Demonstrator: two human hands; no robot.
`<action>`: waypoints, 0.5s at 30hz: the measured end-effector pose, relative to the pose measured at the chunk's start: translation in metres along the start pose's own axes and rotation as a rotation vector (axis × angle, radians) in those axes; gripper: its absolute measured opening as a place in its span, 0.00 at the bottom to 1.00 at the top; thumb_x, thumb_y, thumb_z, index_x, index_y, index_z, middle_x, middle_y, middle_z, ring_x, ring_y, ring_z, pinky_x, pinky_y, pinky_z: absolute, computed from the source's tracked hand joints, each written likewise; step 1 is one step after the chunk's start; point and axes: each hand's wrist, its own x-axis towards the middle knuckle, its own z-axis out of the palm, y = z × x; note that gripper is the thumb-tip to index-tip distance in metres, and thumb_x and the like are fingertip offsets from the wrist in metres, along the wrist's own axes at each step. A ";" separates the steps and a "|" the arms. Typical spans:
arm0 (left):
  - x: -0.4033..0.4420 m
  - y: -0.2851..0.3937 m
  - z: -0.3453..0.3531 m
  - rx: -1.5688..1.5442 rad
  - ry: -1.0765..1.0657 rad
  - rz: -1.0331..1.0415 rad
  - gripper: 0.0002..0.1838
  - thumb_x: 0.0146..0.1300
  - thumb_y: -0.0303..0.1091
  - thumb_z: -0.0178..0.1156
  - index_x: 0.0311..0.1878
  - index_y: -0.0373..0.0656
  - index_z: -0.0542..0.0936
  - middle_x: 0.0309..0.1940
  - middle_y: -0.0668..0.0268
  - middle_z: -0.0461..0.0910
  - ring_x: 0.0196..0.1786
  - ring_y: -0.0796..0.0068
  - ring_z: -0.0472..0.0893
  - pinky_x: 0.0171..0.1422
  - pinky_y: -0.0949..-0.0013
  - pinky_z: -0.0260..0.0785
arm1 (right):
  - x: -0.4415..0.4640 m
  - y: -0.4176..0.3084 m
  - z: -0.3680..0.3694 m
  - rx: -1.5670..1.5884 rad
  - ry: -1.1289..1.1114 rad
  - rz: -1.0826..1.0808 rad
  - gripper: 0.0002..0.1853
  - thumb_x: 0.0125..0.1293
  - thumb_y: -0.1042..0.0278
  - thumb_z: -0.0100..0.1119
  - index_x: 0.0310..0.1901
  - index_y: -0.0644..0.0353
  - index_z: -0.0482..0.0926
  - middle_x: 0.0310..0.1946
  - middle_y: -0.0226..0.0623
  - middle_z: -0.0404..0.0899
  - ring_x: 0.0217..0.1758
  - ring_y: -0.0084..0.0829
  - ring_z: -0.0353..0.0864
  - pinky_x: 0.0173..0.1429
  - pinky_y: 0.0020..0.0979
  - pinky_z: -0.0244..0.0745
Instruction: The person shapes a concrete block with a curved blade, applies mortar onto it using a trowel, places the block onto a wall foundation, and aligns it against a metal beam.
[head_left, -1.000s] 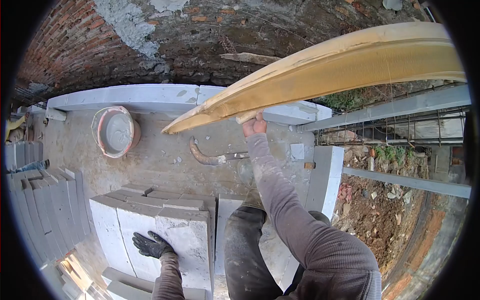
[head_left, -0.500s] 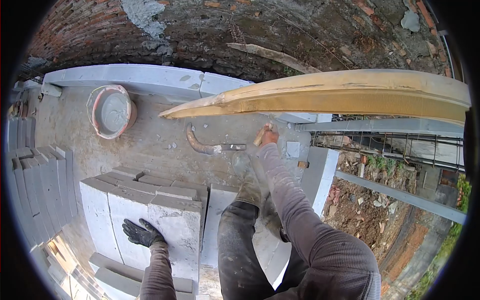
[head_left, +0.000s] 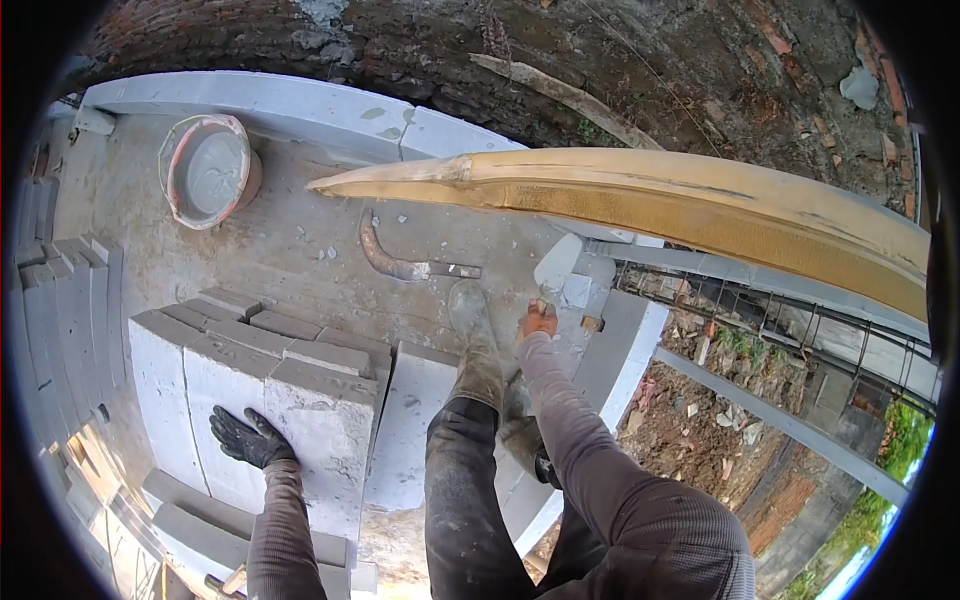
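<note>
My left hand (head_left: 248, 436), in a dark glove, lies spread and flat on the pale face of a stacked lightweight block (head_left: 225, 425). Out in front on the right, my bare right hand (head_left: 538, 318) is closed in a fist. Just beyond its fingers shows a pale, flat, angular blade that looks like a trowel (head_left: 556, 262); my fingers hide the handle. A small whitish block piece (head_left: 577, 290) lies beside the blade. Left of my right hand, a hammer with a curved handle (head_left: 395, 262) rests on the concrete floor.
A bucket of grey mortar (head_left: 212, 178) stands at upper left. A long yellowish beam (head_left: 640, 185) crosses the upper right. More blocks (head_left: 70, 300) are stacked at far left. A low block course (head_left: 250, 100) runs along the back. Rebar (head_left: 780, 315) and rubble (head_left: 690, 400) lie right.
My right hand has drawn back toward me, and the pale blade now shows beyond it; a tan handle showed at its fingers before. My left hand stays flat on the block. The view has shifted.
</note>
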 end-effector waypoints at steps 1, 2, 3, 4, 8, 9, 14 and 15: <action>-0.001 -0.001 -0.001 0.007 -0.015 -0.007 0.37 0.79 0.61 0.35 0.82 0.49 0.53 0.82 0.59 0.53 0.84 0.57 0.49 0.83 0.44 0.37 | -0.021 0.000 -0.007 0.130 -0.079 0.160 0.19 0.67 0.62 0.69 0.54 0.60 0.75 0.39 0.41 0.83 0.35 0.36 0.84 0.36 0.37 0.83; -0.001 -0.002 0.000 0.004 -0.002 -0.003 0.37 0.79 0.61 0.35 0.82 0.49 0.53 0.82 0.59 0.53 0.84 0.57 0.50 0.83 0.44 0.37 | -0.040 -0.006 -0.013 0.114 -0.085 0.159 0.19 0.67 0.62 0.69 0.54 0.60 0.75 0.39 0.41 0.83 0.35 0.36 0.84 0.36 0.37 0.83; 0.000 -0.001 0.001 -0.001 0.012 0.004 0.37 0.79 0.61 0.36 0.82 0.49 0.53 0.82 0.59 0.53 0.84 0.57 0.50 0.83 0.44 0.37 | -0.058 -0.015 -0.021 0.186 -0.071 0.134 0.21 0.65 0.59 0.70 0.53 0.62 0.76 0.40 0.43 0.84 0.40 0.40 0.84 0.44 0.38 0.81; 0.000 -0.001 0.001 -0.019 0.014 0.005 0.37 0.79 0.60 0.37 0.82 0.49 0.54 0.82 0.59 0.54 0.83 0.57 0.50 0.83 0.44 0.37 | -0.075 -0.022 -0.030 0.254 -0.059 0.113 0.24 0.63 0.55 0.71 0.52 0.64 0.77 0.41 0.44 0.86 0.44 0.44 0.85 0.53 0.40 0.78; -0.001 -0.002 0.003 -0.046 0.034 0.018 0.36 0.79 0.59 0.39 0.81 0.48 0.56 0.81 0.59 0.56 0.83 0.56 0.52 0.82 0.43 0.38 | -0.066 -0.067 -0.025 -0.026 0.036 -0.056 0.24 0.61 0.59 0.71 0.53 0.64 0.75 0.41 0.44 0.84 0.43 0.42 0.84 0.52 0.40 0.77; -0.001 -0.002 0.003 -0.039 0.026 0.011 0.36 0.79 0.59 0.39 0.81 0.48 0.56 0.81 0.59 0.56 0.83 0.56 0.52 0.82 0.43 0.38 | -0.050 -0.076 -0.016 -0.036 0.032 -0.046 0.23 0.62 0.61 0.70 0.53 0.65 0.75 0.43 0.46 0.84 0.43 0.43 0.83 0.52 0.40 0.77; -0.001 -0.006 0.002 -0.118 0.040 0.058 0.36 0.79 0.59 0.39 0.81 0.47 0.56 0.80 0.56 0.56 0.82 0.54 0.52 0.82 0.43 0.38 | 0.058 -0.102 0.053 0.260 0.049 -0.144 0.33 0.66 0.58 0.67 0.65 0.67 0.65 0.56 0.54 0.79 0.53 0.46 0.81 0.59 0.40 0.74; 0.000 -0.008 0.004 -0.157 0.042 0.074 0.36 0.79 0.59 0.39 0.81 0.47 0.56 0.80 0.55 0.56 0.82 0.54 0.52 0.82 0.42 0.38 | 0.095 -0.092 0.077 0.308 0.033 -0.060 0.37 0.64 0.58 0.69 0.67 0.67 0.63 0.60 0.55 0.78 0.56 0.46 0.81 0.61 0.39 0.74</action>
